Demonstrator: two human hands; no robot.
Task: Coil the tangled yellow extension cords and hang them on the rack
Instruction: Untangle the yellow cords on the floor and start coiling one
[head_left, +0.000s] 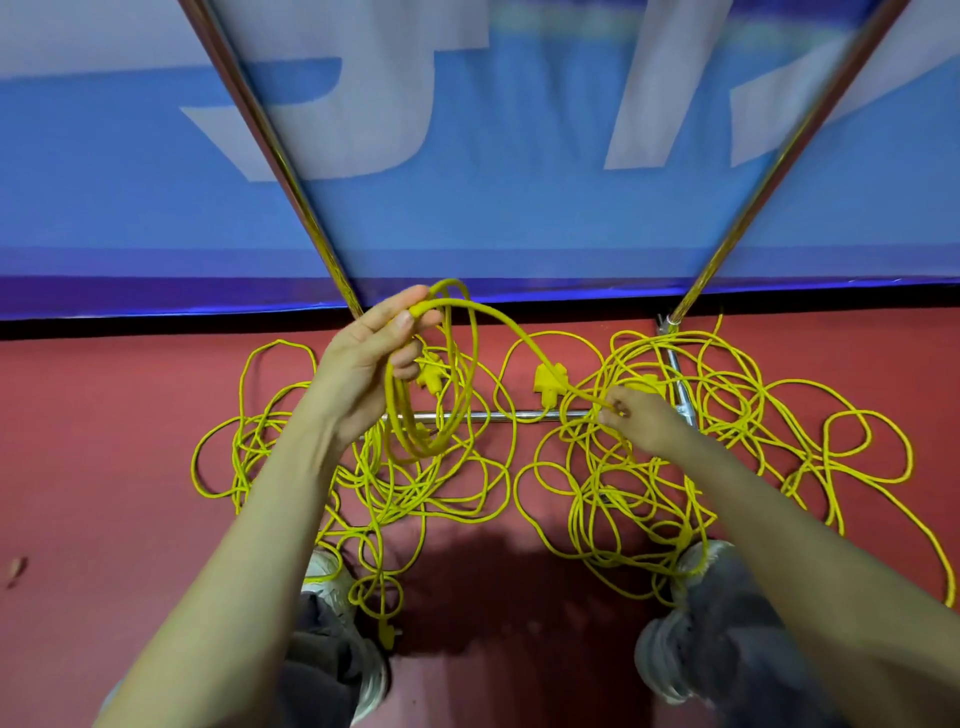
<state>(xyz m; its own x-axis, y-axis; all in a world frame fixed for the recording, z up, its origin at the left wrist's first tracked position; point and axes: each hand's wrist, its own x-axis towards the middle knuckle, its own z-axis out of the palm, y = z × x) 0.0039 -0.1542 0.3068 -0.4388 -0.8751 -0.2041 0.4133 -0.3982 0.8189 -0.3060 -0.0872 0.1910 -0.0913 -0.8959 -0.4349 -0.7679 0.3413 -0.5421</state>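
Tangled yellow extension cords (597, 483) sprawl over the red floor in two heaps, left and right. My left hand (371, 358) is raised and holds a small coil (431, 379) of a few loops hanging below its fingers. From that coil one strand runs right and down to my right hand (636, 415), which pinches it just above the right heap. Yellow plug heads (550, 382) lie near the rack's base bar (493, 415). The rack's two metal poles (275, 156) rise on either side; its top is out of view.
A blue banner (493, 208) with large white letters stands behind the rack. My two shoes (670, 654) stand at the lower edge of the heaps, with cord loops lying over and around them. Bare red floor (104, 441) spreads to the left.
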